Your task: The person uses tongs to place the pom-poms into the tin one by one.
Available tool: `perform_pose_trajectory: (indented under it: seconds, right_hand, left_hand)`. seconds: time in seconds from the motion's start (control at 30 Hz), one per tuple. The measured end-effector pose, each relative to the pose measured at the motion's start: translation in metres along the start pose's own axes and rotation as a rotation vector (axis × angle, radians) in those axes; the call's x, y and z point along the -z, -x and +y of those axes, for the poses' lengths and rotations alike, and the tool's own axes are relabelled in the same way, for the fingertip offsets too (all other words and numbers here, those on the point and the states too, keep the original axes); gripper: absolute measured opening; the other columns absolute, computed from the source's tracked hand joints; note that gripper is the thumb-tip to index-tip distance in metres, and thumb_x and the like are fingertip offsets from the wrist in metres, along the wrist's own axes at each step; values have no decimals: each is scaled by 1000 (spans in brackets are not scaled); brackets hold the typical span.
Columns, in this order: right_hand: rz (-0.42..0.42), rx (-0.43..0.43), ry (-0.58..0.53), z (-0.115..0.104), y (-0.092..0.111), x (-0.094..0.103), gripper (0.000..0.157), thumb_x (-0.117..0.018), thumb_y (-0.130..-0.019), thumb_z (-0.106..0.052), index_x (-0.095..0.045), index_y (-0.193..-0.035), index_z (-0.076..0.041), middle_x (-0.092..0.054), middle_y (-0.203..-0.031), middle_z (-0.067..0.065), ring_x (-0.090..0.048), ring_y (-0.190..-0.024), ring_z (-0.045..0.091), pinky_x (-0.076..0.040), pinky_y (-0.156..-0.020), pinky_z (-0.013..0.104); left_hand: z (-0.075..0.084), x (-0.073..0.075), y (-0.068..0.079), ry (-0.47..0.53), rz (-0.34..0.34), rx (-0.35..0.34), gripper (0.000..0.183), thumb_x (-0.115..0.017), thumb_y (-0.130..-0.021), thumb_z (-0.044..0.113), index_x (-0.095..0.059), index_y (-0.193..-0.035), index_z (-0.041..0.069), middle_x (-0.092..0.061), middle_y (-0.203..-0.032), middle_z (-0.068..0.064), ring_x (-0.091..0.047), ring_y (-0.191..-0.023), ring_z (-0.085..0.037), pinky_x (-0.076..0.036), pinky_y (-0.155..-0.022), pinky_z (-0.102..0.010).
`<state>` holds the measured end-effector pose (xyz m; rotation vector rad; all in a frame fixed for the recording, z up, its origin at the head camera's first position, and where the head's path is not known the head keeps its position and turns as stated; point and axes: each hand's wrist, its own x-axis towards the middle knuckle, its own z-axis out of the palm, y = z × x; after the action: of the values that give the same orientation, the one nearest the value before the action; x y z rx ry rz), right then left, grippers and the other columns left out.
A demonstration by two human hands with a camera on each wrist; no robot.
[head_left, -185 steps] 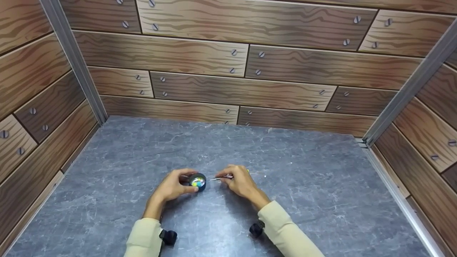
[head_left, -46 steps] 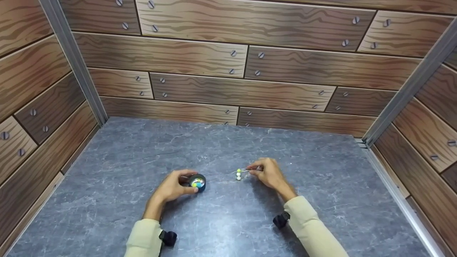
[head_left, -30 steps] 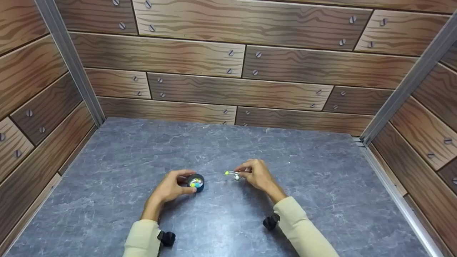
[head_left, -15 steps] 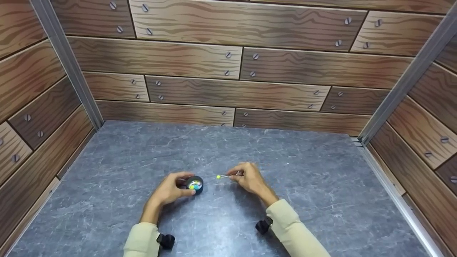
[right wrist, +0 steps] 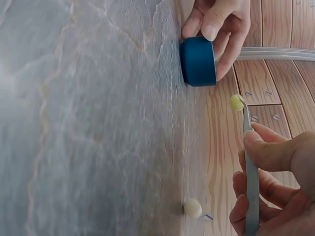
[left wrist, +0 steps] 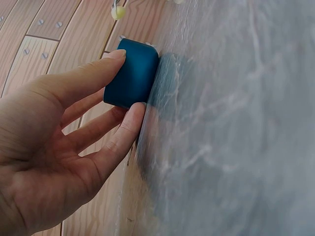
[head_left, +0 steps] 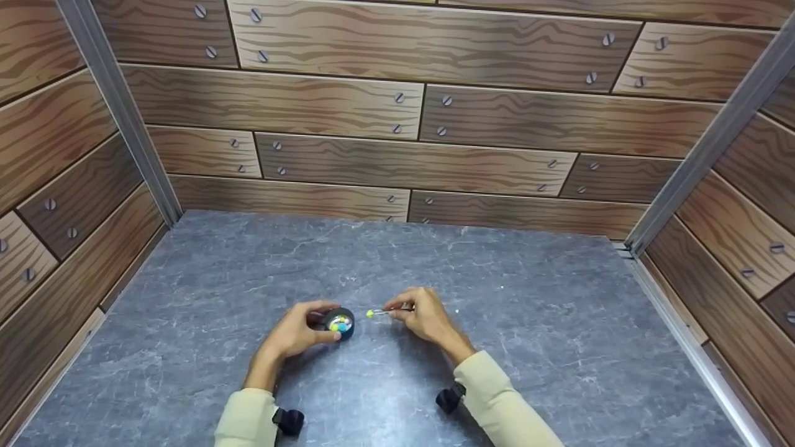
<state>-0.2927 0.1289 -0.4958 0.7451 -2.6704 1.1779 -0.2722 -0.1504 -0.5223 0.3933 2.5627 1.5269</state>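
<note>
My left hand (head_left: 298, 329) holds a small dark-blue round cup (left wrist: 132, 73) on the table between thumb and fingers. Inside the cup (head_left: 340, 323), in the head view, lie several small balls, yellow, blue and pale. Metal tweezers (right wrist: 251, 182) are pinched in my right hand (head_left: 423, 315). Their tips grip a yellow-green ball (right wrist: 236, 102), held above the table just right of the cup and apart from it. Nearer the right wrist camera, a white ball (right wrist: 192, 208) sits on the table.
The grey marbled tabletop (head_left: 528, 347) is bounded by wood-patterned panels (head_left: 348, 155) at the back and sides. Tiny white specks (head_left: 502, 287) show on it to the right of my right hand. Metal posts (head_left: 689, 155) stand at the corners.
Earlier the tweezers near the cup held nothing. My right hand then reached right to a yellow ball lined up with white ones, gripped it and carried it left. The left hand keeps its place.
</note>
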Motion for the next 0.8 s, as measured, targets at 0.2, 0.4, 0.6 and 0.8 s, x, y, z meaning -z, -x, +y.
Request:
perform_pose_trajectory:
  seconds: [0.2,0.4,0.6,0.8]
  right_hand:
    - [-7,-10,14,-3,-1,-5,12,-80,-85,-1,-84,-92,-10,-78,-87,8,-61,-69,7,-49,-61,18]
    - [-8,13,11,-6,-2,-11,12,-80,-84,-1,-84,-92,-10,-77,-86,8,-58,-69,5,-48,-61,18]
    - [-24,-8,4,-11,-2,-15,13,-81,-85,-3,-84,-93,-11,-77,-88,8,-55,-69,4,-48,-62,19]
    - [-27,-23,-29,-13,1,-21,12,-80,-85,-2,-84,-94,-10,-76,-88,9,-60,-68,7,-49,-60,18]
  left_hand:
    - [1,0,0,-3,9,2,55,-88,-80,11,-69,-132,8,-71,-127,-18,-68,-115,-35,-55,-99,-51]
    - [1,0,0,-6,9,-15,53,-88,-80,12,-70,-131,9,-72,-126,-17,-68,-115,-34,-54,-101,-53]
    - [2,1,-1,1,6,-12,53,-87,-81,11,-69,-132,9,-71,-127,-18,-69,-115,-35,-54,-101,-53]
    - [1,0,1,-3,-1,17,54,-87,-83,14,-68,-133,9,-70,-131,-16,-67,-119,-35,-54,-101,-52]
